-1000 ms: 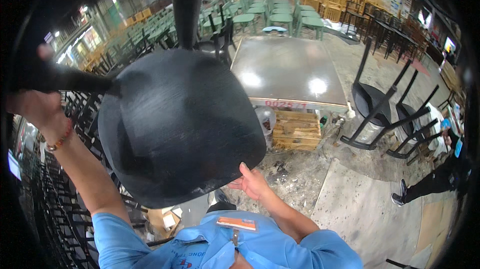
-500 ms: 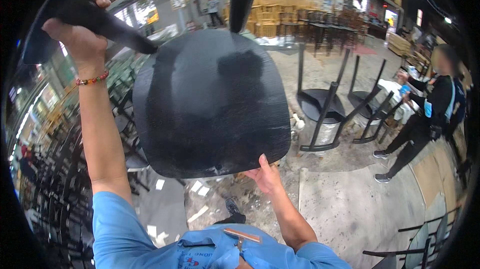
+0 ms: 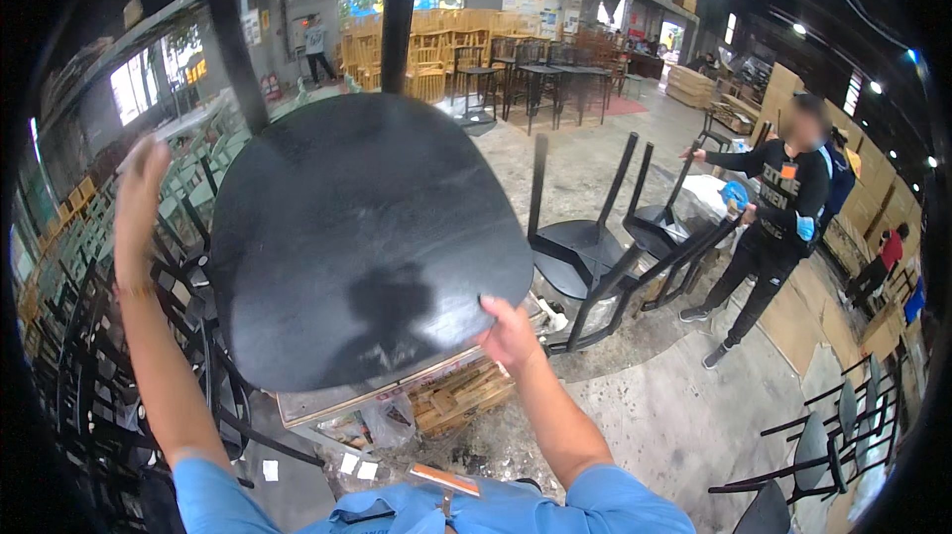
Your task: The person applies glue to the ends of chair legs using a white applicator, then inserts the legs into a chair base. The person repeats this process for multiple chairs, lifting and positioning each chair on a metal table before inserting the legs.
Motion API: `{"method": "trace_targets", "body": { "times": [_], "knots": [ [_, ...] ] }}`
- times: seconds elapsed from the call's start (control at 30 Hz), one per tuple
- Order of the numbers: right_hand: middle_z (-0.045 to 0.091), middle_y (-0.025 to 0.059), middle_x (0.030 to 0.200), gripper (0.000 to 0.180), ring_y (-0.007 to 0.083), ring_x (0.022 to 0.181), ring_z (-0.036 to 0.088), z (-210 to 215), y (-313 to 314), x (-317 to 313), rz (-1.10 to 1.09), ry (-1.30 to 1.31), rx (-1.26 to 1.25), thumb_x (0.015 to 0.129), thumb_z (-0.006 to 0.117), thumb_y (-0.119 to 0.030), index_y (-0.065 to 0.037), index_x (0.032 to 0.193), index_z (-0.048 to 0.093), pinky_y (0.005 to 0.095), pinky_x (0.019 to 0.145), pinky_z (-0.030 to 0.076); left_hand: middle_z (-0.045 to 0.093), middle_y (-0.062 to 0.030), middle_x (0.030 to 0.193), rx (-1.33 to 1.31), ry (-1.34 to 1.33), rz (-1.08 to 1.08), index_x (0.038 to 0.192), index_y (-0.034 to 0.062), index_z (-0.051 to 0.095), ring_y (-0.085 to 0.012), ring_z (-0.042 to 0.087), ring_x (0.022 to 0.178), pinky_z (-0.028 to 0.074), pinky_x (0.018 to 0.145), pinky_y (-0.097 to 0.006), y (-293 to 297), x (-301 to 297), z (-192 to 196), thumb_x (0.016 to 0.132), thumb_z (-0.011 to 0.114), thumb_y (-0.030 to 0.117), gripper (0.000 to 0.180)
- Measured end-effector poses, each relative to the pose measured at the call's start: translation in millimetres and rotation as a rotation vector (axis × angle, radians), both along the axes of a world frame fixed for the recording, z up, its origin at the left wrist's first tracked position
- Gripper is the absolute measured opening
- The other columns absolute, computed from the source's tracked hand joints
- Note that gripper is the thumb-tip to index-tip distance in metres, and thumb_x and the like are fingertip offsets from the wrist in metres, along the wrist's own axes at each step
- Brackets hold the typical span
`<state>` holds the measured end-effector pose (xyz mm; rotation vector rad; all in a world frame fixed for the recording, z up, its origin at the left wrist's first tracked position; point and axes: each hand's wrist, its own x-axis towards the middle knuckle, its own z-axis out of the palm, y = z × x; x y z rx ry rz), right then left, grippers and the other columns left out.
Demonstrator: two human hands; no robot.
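Note:
A black chair is held upside down in front of me, its round seat (image 3: 367, 237) facing the camera and its legs (image 3: 400, 8) pointing up. My right hand (image 3: 511, 333) grips the seat's lower right edge. My left hand (image 3: 139, 192) is raised to the left of the seat with fingers spread. It is blurred and holds nothing, a little apart from the nearest chair leg (image 3: 230, 48).
A person in black clothes (image 3: 778, 207) stands at the right, handling upturned black chairs (image 3: 595, 256). Stacked black chairs (image 3: 89, 365) fill the left side. A table edge (image 3: 327, 405) and a wooden pallet (image 3: 461, 390) lie below the seat. Wooden chairs (image 3: 446, 43) are stacked at the back.
My left hand has let go of the chair leg it gripped and now hangs free. My right hand stays on the seat edge. The view has swung toward the person.

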<state>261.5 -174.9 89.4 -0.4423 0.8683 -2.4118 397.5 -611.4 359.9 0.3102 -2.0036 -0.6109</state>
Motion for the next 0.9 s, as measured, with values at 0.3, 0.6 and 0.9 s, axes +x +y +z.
{"method": "trace_targets", "body": {
  "times": [0.3, 0.6, 0.9],
  "knots": [
    [0.069, 0.0152, 0.105, 0.026, 0.0293, 0.089, 0.069, 89, -123, -169, 0.106, 0.079, 0.058, 0.090, 0.055, -0.019, 0.000, 0.108, 0.058, 0.0457, 0.084, 0.056, 0.066, -0.0054, 0.099, 0.874, 0.280, -0.454, 0.103, -0.0045, 0.065, -0.0138, 0.058, 0.090, 0.044, 0.082, -0.029, -17, -98, -178, 0.092, 0.060, 0.024, 0.031],
    [0.065, 0.0076, 0.085, 0.051, 0.0227, 0.078, 0.066, 84, -108, -213, -0.016, 0.187, 0.765, 0.094, 0.056, -0.047, 0.001, 0.108, 0.060, 0.0322, 0.069, 0.052, 0.067, -0.0015, 0.097, 0.991, 0.204, -0.313, 0.109, 0.0067, 0.065, -0.0137, 0.061, 0.086, 0.044, 0.076, -0.029, -12, -122, -185, 0.093, 0.058, 0.039, 0.036],
    [0.060, -0.0002, 0.087, 0.030, 0.0140, 0.084, 0.055, 97, -113, -270, -0.435, 0.283, 0.622, 0.090, 0.058, -0.038, -0.010, 0.099, 0.066, 0.0360, 0.071, 0.041, 0.062, 0.0029, 0.091, 1.001, 0.225, -0.304, 0.099, 0.0099, 0.066, -0.0099, 0.054, 0.081, 0.040, 0.070, -0.030, 12, -128, -173, 0.090, 0.062, 0.035, 0.027]
  ]
}}
